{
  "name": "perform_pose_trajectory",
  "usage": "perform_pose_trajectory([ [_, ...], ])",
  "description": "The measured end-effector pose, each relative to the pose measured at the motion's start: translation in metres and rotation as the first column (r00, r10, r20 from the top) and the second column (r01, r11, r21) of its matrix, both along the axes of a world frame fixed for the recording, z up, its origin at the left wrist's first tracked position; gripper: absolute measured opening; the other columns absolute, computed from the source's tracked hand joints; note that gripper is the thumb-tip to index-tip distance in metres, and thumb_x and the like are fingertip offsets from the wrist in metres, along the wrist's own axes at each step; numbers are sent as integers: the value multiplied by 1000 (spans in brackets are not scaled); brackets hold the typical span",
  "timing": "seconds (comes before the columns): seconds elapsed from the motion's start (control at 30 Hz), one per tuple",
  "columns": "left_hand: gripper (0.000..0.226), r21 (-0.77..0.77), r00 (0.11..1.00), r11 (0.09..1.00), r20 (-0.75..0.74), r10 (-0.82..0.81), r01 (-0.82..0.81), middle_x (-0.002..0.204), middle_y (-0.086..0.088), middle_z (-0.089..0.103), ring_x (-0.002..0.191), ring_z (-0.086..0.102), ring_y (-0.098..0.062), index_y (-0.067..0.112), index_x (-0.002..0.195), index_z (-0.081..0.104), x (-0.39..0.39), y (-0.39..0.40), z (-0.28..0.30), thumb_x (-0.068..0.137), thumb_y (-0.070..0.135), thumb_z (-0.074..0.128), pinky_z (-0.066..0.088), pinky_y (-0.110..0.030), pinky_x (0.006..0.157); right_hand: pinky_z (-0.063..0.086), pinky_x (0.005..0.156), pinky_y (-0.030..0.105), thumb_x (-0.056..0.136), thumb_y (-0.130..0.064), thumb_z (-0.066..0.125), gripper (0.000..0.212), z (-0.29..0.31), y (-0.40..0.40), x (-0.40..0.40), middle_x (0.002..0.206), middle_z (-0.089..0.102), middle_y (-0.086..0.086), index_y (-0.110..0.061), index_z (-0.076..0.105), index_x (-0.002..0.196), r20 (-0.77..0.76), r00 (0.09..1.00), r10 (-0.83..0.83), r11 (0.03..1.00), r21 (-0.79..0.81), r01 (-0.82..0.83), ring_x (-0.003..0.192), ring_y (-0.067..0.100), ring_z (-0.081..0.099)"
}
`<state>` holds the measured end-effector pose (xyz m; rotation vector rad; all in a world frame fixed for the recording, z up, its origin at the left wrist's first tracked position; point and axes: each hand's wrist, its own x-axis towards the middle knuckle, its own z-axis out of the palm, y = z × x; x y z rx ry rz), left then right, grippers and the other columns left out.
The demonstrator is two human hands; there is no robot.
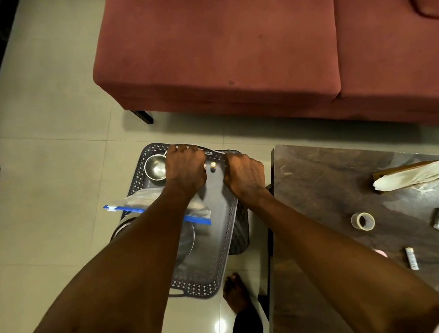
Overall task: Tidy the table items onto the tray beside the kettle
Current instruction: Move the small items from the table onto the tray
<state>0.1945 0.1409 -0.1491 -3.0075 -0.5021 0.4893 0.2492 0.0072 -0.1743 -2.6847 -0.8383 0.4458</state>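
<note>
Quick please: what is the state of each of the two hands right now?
Left hand: fingers curled, gripping something at the far end of the tray; what exactly is hidden.
Right hand: fingers curled at the same far end; what it grips is hidden.

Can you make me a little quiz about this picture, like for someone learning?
1. True or false: the tape roll is on the tray.
2. Which shiny thing sits at the tray's far left corner? A) a bowl B) a fork C) a kettle
3. Fill in: the zip bag has a ____ strip along its edge.

Key
1. False. It lies on the table, near the tissues.
2. A, the bowl, just beside the left hand. The right hand is at the tray's far right.
3. Blue.
</note>
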Motion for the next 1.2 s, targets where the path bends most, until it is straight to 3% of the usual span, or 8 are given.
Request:
perform_pose_trajectory([
  [0.1,26,-32,998,999,41,41,-40,104,-5,68,101,64,-27,16,101,70,1,-13,12,85,36,65,41,-41,95,52,73,34,85,-9,59,28,10,-18,3,99,74,6,-20,66,110,11,999,-53,998,43,52,87,31,69],
  [0.2,30,-63,991,995,100,88,-82,109,-5,67,103,63,-26,18,110,67,7,-38,25,87,37,61,41,-41,94,50,71,31,90,-19,60,20,24,-43,6,96,76,3,-23,68,109,6,992,-123,989,80,122,85,27,70],
  [0.47,35,-271,963,952,180,199,-146,116,-8,65,105,62,-29,15,118,64,26,-177,50,88,31,63,49,-40,90,50,95,37,91,-11,63,37,81,-176,33,123,70,3,-18,64,126,-45,971,-233,969,79,236,115,25,63],
  [0.6,36,-394,964,907,145,224,-152,119,-8,63,103,64,-29,15,119,62,26,-265,48,88,34,64,53,-40,88,49,97,35,90,-13,65,36,96,-271,40,123,70,4,-19,66,125,1,951,-309,950,45,308,115,26,63],
  [0.77,32,-528,958,821,50,282,-215,116,-9,63,110,60,-32,16,113,62,15,-362,39,85,30,66,50,-40,88,48,92,43,89,-18,59,32,87,-386,38,118,67,15,-15,64,120,-46,931,-362,930,-78,358,112,38,60],
  [0.9,26,-596,932,739,-45,359,-313,107,-10,66,101,65,-33,18,103,64,6,-421,28,80,29,69,51,-37,80,52,79,41,86,-18,59,22,70,-447,32,107,68,15,-19,65,107,-104,894,-435,900,-75,429,102,40,64],
  [1.03,20,-593,924,722,-113,365,-357,107,-15,63,101,63,-37,14,98,63,4,-466,18,82,26,64,52,-40,82,53,78,43,87,-20,64,16,50,-488,25,102,69,18,-16,67,102,-156,873,-462,886,-34,463,99,43,64],
  [1.2,31,-542,862,686,-170,477,-486,114,-18,60,108,59,-39,8,104,60,-2,-494,9,83,30,69,49,-42,87,48,70,33,86,-24,66,11,23,-503,15,96,71,13,-16,68,94,-288,844,-452,880,9,475,90,37,68],
])
